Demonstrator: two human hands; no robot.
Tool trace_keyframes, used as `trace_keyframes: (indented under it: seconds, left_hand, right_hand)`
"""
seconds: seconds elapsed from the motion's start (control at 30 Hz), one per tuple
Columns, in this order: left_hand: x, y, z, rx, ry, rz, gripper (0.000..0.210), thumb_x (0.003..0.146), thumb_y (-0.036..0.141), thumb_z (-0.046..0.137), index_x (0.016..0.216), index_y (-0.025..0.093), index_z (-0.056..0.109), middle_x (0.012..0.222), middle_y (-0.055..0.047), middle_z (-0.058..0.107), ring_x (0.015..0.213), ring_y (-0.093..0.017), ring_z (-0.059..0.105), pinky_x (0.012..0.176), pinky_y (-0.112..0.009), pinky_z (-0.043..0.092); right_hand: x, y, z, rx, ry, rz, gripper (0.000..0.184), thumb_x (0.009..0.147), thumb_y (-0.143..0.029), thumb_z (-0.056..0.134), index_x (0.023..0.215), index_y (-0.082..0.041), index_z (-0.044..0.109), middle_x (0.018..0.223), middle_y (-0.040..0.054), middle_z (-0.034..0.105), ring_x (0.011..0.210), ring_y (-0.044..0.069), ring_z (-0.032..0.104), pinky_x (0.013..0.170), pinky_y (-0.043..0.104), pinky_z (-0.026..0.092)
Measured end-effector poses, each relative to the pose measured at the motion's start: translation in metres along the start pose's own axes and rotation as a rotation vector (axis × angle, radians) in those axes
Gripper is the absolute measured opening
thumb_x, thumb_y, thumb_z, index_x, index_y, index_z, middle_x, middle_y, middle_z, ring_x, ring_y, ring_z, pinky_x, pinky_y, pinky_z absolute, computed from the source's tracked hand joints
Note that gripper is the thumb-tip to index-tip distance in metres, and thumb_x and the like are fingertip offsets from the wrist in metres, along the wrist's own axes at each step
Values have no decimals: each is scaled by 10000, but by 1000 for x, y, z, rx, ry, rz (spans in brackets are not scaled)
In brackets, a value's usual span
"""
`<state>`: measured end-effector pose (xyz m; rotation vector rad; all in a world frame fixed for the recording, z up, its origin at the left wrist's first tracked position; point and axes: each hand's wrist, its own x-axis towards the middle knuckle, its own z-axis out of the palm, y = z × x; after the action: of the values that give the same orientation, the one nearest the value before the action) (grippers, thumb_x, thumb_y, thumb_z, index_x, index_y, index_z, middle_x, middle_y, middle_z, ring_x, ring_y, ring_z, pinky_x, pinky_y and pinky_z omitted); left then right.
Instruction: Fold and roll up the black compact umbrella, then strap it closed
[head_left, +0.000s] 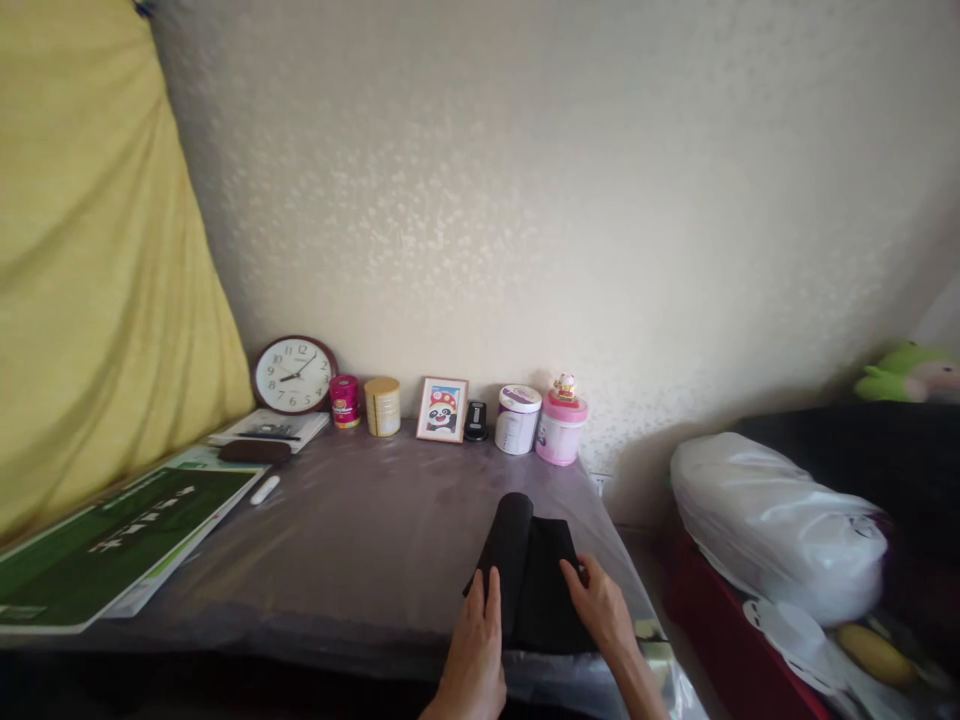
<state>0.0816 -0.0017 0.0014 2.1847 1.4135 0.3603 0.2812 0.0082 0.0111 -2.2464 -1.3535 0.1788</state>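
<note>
A black cloth (551,590) lies at the front right of the table, with its left part curved over in a thick, rounded fold. On the lower left of that fold rests my left hand (476,640), its fingers stretched out and slightly apart. My right hand (600,605) is closed at the cloth's right edge, thumb and fingers gripping it there. Whatever lies under the cloth is hidden.
Along the wall stand a round clock (295,374), a pink can (345,402), a yellow canister (383,407), a framed panda picture (442,410) and two tubs (517,420). A green booklet (127,545) lies left. A white plastic bag (780,525) sits right of the table (360,540).
</note>
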Motion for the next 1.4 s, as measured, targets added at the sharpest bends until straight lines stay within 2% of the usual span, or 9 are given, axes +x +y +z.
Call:
trace_keyframes:
  seconds: [0.2, 0.37, 0.57, 0.73, 0.87, 0.97, 1.1, 1.27, 1.4]
  left_hand:
    - [-3, 5, -9, 14, -56, -36, 939, 562, -128, 390, 1389, 102, 10, 1471, -210, 74, 1359, -242, 138, 1090, -300, 199]
    - [-1, 3, -4, -1, -41, -49, 959, 551, -119, 393, 1394, 130, 8, 1475, -189, 81, 1358, -239, 146, 1084, -312, 213]
    - [0, 1, 0, -7, -13, -16, 958, 536, -92, 406, 1394, 100, 26, 1464, -209, 79, 1351, -262, 164, 1079, -352, 230]
    - [3, 0, 3, -13, -33, -26, 979, 510, -63, 440, 1395, 89, 49, 1462, -212, 59, 1353, -273, 145, 1083, -365, 223]
    - [9, -3, 8, 0, -38, -26, 1008, 468, -33, 477, 1390, 47, 79, 1456, -231, 55, 1353, -293, 139, 1087, -377, 218]
    - [13, -6, 12, 0, -78, -5, 964, 464, 5, 510, 1367, -8, 174, 1445, -263, 73, 1350, -326, 120, 1096, -407, 196]
    - [14, -9, 15, 13, -33, 24, 882, 501, 31, 496, 1349, 3, 256, 1458, -232, 120, 1350, -322, 142, 1100, -426, 195]
    - [9, -11, 8, 19, 14, 43, 867, 523, 23, 471, 1355, -8, 229, 1451, -212, 204, 1339, -286, 214, 1100, -364, 216]
    - [3, -23, 4, -2, 16, 76, 820, 591, 88, 481, 1365, 21, 218, 1432, -185, 277, 1300, -276, 302, 1069, -358, 272]
  right_hand:
    - [2, -19, -11, -46, -41, -9, 338, 853, -412, 372, 1021, -202, 577, 812, 69, 695, 819, 236, 649, 687, 292, 421]
    - [12, -13, -1, 33, -69, -23, 344, 818, -366, 425, 1010, -141, 601, 945, 113, 684, 917, 236, 631, 735, 278, 446]
    - [24, -26, -4, 469, -197, 34, 344, 741, -402, 457, 928, -163, 619, 689, 9, 636, 611, 163, 603, 440, 215, 421]
    - [27, -67, -8, 800, -277, 6, 307, 701, -440, 539, 810, -163, 616, 556, -38, 545, 485, 105, 513, 411, 191, 375]
    - [29, -91, 7, 912, -287, 23, 255, 699, -388, 575, 797, -153, 593, 552, -38, 538, 491, 96, 509, 418, 184, 384]
    - [32, -98, 23, 930, -299, 68, 242, 710, -353, 572, 843, -152, 587, 586, -30, 562, 519, 108, 540, 432, 193, 415]
    - [37, -99, 41, 862, -294, 123, 245, 744, -303, 538, 933, -147, 551, 673, -2, 609, 581, 128, 598, 460, 213, 471]
    - [44, -96, 55, 669, -300, 60, 237, 754, -292, 537, 952, -161, 528, 773, 27, 651, 639, 143, 633, 467, 221, 496]
    - [44, -97, 58, 575, -321, -25, 179, 748, -280, 542, 885, -167, 549, 634, 0, 656, 521, 133, 606, 456, 220, 448]
